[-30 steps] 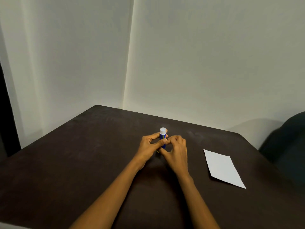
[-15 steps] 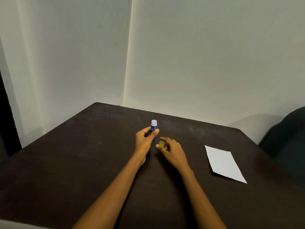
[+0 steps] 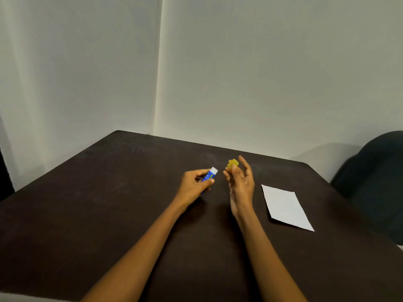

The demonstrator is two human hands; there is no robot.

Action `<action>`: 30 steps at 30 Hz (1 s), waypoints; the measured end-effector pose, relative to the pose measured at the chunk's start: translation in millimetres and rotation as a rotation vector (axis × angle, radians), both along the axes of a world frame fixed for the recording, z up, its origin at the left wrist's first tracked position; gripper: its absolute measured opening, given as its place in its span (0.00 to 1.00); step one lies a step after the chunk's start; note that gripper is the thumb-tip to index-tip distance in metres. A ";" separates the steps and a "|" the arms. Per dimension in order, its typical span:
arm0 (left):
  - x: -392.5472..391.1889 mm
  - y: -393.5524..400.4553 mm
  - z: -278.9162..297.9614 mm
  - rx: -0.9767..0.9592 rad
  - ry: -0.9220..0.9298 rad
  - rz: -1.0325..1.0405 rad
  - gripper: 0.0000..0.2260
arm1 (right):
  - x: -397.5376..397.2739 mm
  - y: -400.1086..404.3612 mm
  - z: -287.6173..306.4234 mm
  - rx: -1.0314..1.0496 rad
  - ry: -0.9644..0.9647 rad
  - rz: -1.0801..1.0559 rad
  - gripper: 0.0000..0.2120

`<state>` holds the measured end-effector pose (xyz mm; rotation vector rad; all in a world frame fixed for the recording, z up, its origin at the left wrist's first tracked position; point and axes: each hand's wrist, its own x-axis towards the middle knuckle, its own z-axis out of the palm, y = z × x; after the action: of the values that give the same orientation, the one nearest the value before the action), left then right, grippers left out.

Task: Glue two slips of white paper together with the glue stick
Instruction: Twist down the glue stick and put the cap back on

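My left hand (image 3: 194, 185) grips a blue glue stick (image 3: 210, 174) with a white end that tilts up and to the right. A little to its right, my right hand (image 3: 241, 184) is raised with the fingers mostly straight and pinches the small yellow cap (image 3: 233, 163) near the fingertips. The two hands are apart, above the dark table (image 3: 109, 203). White paper (image 3: 285, 207) lies flat on the table to the right of my right hand; I cannot tell whether it is one slip or two stacked.
The dark table sits in a corner of pale walls. A dark rounded chair back (image 3: 377, 177) stands past the table's right edge.
The yellow cap has come off the glue stick in my right hand, which lifted and moved right. My left hand tilted the stick's white end to the right.
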<state>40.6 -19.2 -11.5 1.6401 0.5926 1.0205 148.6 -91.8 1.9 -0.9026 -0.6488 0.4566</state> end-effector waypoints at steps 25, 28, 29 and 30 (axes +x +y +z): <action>-6.1 -5.8 4.0 -0.142 -0.003 -0.152 0.15 | 2.1 -2.0 -5.8 -0.197 -0.372 0.098 0.07; -5.7 -6.7 3.0 -0.102 0.003 -0.123 0.17 | 5.0 -3.0 -4.8 -0.217 -0.351 0.138 0.13; -5.3 -7.1 3.0 -0.066 0.020 -0.099 0.17 | 5.7 -2.9 -4.6 -0.227 -0.352 0.131 0.14; -5.0 -7.2 3.0 -0.025 0.038 -0.070 0.17 | 6.0 -2.5 -4.3 -0.234 -0.354 0.115 0.13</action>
<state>35.6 -26.4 -8.4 1.6505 0.5674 0.9292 154.5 -94.4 -2.4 -1.1866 -0.9880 0.4864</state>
